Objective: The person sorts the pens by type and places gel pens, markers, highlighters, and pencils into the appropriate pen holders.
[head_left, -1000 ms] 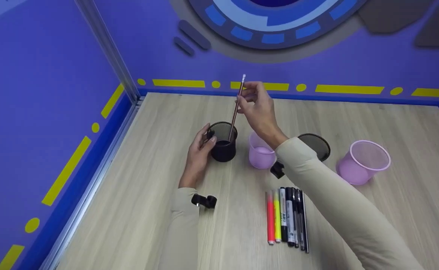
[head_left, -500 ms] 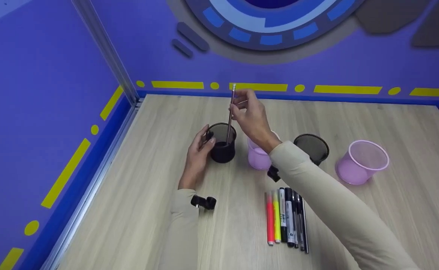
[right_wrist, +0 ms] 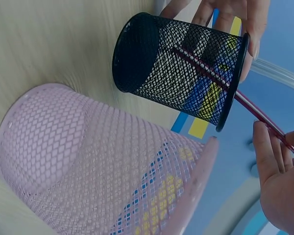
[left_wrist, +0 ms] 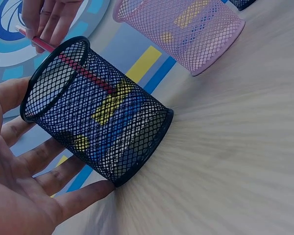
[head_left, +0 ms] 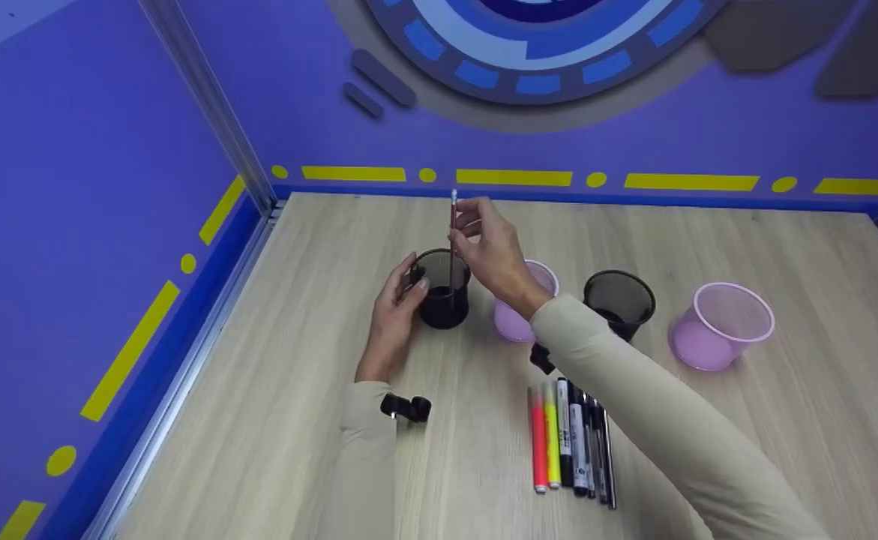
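My left hand [head_left: 392, 319] holds a black mesh pen holder [head_left: 444, 311] upright on the table, with the thumb at its rim and the fingers along its left side. A dark red pencil [head_left: 452, 259], white tip upward, is pinched by my right hand [head_left: 495, 251] near its upper end. Its lower part is inside the black pen holder; in the left wrist view the pencil [left_wrist: 95, 78] shows through the mesh, its lower end short of the base. A pink mesh pen holder [head_left: 513, 322] stands just right of the black one, partly hidden by my right wrist.
Another black mesh pen holder [head_left: 620, 292] and a larger-looking pink one [head_left: 701, 341] stand farther right. Nearer me lie a red highlighter [head_left: 540, 442], a yellow highlighter [head_left: 552, 435] and several black markers and pens [head_left: 579, 450] in a row. Blue walls border the table's back and left.
My right hand has moved left and down, bringing the pencil deeper into the black pen holder and more upright. The left hand keeps its hold on the pen holder.
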The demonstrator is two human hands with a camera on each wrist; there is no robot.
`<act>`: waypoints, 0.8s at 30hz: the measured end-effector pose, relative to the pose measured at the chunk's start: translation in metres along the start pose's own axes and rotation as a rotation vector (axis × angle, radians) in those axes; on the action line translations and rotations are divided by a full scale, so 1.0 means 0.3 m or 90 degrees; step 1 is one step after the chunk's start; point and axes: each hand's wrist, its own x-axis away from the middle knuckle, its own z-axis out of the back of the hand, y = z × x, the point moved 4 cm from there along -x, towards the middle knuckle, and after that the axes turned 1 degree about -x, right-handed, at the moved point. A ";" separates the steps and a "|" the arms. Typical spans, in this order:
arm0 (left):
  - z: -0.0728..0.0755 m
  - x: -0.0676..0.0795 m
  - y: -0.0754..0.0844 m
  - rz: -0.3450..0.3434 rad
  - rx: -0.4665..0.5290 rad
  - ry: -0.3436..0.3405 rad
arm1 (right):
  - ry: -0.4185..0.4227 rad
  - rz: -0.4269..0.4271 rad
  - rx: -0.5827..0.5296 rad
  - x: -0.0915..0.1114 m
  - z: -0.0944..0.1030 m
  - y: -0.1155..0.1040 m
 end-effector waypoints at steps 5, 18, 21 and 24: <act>0.002 -0.001 -0.004 0.001 -0.010 0.001 | -0.005 -0.019 0.011 0.006 -0.006 0.009; 0.004 0.001 -0.005 0.008 -0.004 0.006 | -0.040 -0.048 0.027 0.026 -0.023 0.043; 0.002 -0.001 -0.005 0.007 0.000 0.005 | -0.053 -0.047 0.042 0.028 -0.026 0.050; 0.001 -0.002 -0.004 0.006 -0.010 0.005 | -0.057 -0.039 0.051 0.030 -0.028 0.053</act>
